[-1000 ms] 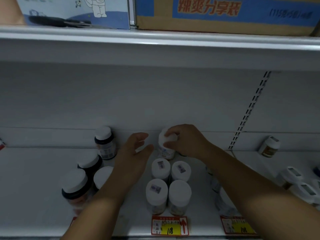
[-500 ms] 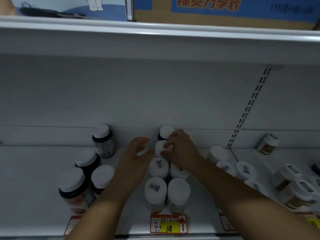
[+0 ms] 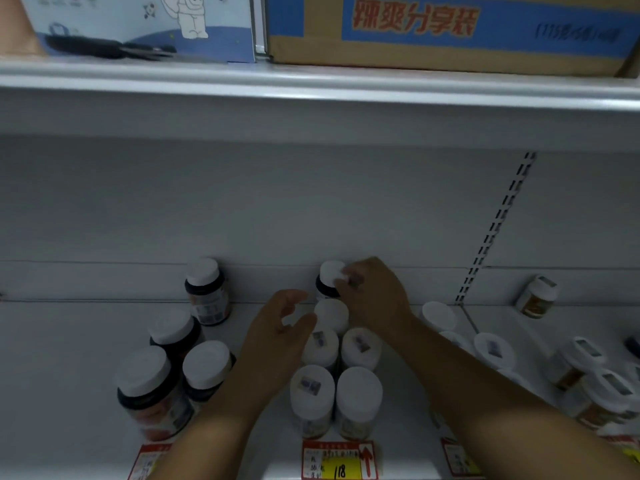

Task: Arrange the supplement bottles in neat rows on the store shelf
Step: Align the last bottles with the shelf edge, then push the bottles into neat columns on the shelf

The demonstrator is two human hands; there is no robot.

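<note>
At the back of the white shelf [image 3: 69,341], the right hand's fingers [image 3: 349,280] pinch the cap of a dark supplement bottle [image 3: 327,284]. Just beside it, the left hand [image 3: 277,337] hovers loosely curled, empty, touching the white-capped rows [image 3: 337,375] in front.

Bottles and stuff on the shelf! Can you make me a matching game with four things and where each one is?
Things:
1. cardboard box
2. price tag marked 18
3. right hand
4. dark bottle with white cap

Places:
A. front edge of the lower shelf
B. standing alone at the back left
C. on the upper shelf
D. on the cap of the back middle bottle

Pairs: 1-C, 2-A, 3-D, 4-B
</note>
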